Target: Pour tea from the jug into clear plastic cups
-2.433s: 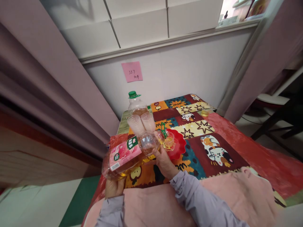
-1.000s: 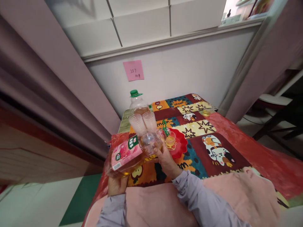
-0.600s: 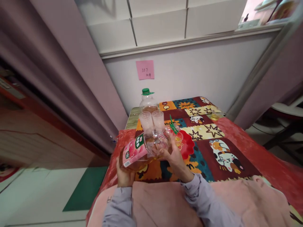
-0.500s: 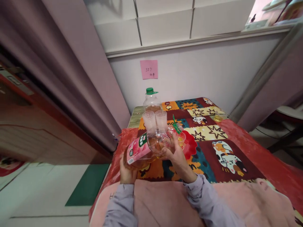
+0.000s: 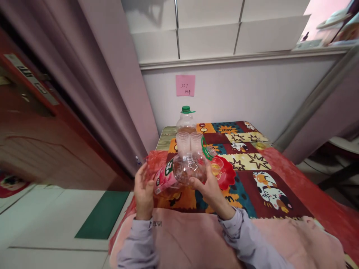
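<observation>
I hold a large clear plastic bottle (image 5: 186, 171) with a pink label (image 5: 164, 179), tilted almost on its side above the near left part of the table. A little amber liquid lies inside it. My right hand (image 5: 209, 186) is closed round the bottle's shoulder, just below its neck and green cap ring (image 5: 206, 151). With its fingers spread, my left hand (image 5: 143, 190) rests open against the bottle's base. The neck points towards a small clear cup (image 5: 217, 164) of yellow liquid that stands on a red plate (image 5: 229, 175).
Two empty clear cups (image 5: 189, 142) stand behind the tilted bottle, and a second bottle with a green cap (image 5: 185, 120) stands near the wall. A patchwork cloth (image 5: 266, 183) covers the table; a pink cloth (image 5: 190, 239) lies nearest me. A dark chair (image 5: 342, 153) is at the right.
My head turned left and dipped, so the table slid right in view. The bottle was raised closer to me. My left hand loosened from under its base and opened.
</observation>
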### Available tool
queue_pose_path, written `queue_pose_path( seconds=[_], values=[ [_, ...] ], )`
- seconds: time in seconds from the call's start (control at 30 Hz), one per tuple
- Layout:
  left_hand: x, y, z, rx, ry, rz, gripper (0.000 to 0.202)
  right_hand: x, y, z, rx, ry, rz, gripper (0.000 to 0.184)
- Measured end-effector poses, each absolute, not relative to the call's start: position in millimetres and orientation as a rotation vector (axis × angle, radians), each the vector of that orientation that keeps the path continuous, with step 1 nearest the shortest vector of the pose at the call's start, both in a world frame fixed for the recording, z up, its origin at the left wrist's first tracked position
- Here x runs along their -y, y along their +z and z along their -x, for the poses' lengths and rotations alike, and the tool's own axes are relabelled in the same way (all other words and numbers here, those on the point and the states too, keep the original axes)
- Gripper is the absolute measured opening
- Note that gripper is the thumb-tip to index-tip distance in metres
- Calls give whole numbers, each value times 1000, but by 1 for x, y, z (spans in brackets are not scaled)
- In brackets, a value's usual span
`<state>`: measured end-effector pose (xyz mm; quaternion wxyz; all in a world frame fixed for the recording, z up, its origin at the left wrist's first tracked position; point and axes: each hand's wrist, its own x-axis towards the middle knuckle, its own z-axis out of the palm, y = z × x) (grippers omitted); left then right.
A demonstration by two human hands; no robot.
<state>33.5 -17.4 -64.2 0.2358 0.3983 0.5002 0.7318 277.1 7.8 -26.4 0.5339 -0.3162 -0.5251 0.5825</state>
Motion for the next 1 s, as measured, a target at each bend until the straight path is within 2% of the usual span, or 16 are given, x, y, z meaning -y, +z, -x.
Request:
queue_pose_path(
  seconds=[0.07,0.13,0.17,0.3,0.47,0.53,0.67,0.9,1.0],
  values=[
    [15,-43,-30,-1380,1770,-1538,132,-8,-27,-273,1289,1345,750,108],
    [8,-28,-31,-1412,1516,-1765,150,-8,-26,-269,1326,1314,753,101],
    [4,-23,-31,-1432,1401,-1830,152,-8,-24,-268,1343,1304,747,97],
    [-9,-19,-35,-1450,1188,-1922,138,-7,-19,-268,1386,1301,718,94],
    [-8,-23,-33,-1419,1251,-1946,130,-2,-31,-275,1369,1443,679,129],
    [-7,-24,-31,-1418,1263,-1948,130,0,-45,-284,1344,1463,763,132],
    [-5,-27,-25,-1433,1283,-1901,131,-11,-70,-325,1350,1237,1015,111],
    [-3,-34,-19,-1421,1358,-1842,128,-67,-67,-416,1718,504,1383,71],
    [-2,-32,-22,-1430,1349,-1872,125,-82,-68,-424,1882,388,1498,68]
  ],
)
